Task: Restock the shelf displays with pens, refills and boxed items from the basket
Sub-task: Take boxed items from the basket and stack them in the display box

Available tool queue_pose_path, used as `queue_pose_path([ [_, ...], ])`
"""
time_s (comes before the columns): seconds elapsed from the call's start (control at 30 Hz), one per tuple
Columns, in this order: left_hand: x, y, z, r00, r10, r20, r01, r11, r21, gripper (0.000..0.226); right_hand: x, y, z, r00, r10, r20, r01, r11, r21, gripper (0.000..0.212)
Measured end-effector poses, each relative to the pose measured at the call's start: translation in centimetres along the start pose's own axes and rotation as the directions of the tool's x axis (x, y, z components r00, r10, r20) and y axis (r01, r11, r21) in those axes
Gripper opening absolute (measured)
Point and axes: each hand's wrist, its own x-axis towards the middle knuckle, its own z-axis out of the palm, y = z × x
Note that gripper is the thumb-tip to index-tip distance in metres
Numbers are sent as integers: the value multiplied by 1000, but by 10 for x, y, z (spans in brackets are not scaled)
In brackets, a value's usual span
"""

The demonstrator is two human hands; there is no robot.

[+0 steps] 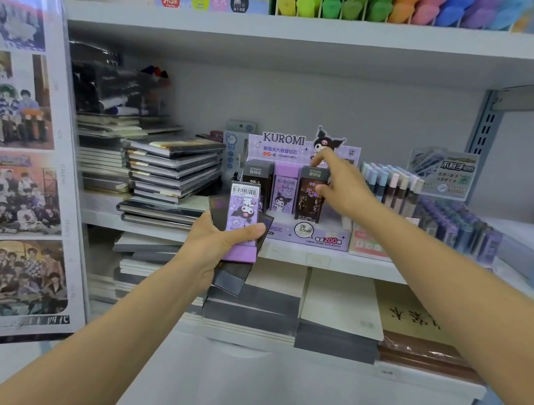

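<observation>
Left hand (pixel 214 243): grips fanned refill boxes (pixel 243 212) before the shelf (pixel 353 264).
Right hand (pixel 337 185): pinches dark box (pixel 309 196), standing in Kuromi display (pixel 309 234).
Advice: seat it upright, label forward, flush with neighbours.

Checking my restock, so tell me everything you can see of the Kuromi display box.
The display box is a lilac, cardboard-looking tray with an upright back card printed KUROMI and a cartoon cut-out on top; its front reads 2B 0.5mm. It stands upright on the middle shelf, notebooks to its left. Small boxes stand in it: dark, purple, dark. The right hand pinches the right dark box. The left hand, holding spare boxes, hides its left front corner.
</observation>
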Motion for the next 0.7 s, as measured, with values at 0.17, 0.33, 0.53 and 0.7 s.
queue_pose_path([
  [0.17, 1, -2, 1, 1000, 0, 22, 0, 1000, 30, 57, -3, 1, 12, 967, -95, -236, 63, 988, -141, 21],
  [0.33, -1, -5, 2, 998, 9, 67, -12, 999, 43, 49, -6, -2, 4, 966, -116, -230, 97, 991, -90, 28],
  [0.53, -10, -8, 13, 990, 14, 141, -23, 998, 61, 46, -47, -34, 11, 996, -58, 64, 19, 873, 487, 50],
  [0.7, -21, -14, 22, 979, 60, 193, -67, 997, 29, 45, -70, -40, 31, 960, -75, 269, -126, 744, 656, 33],
])
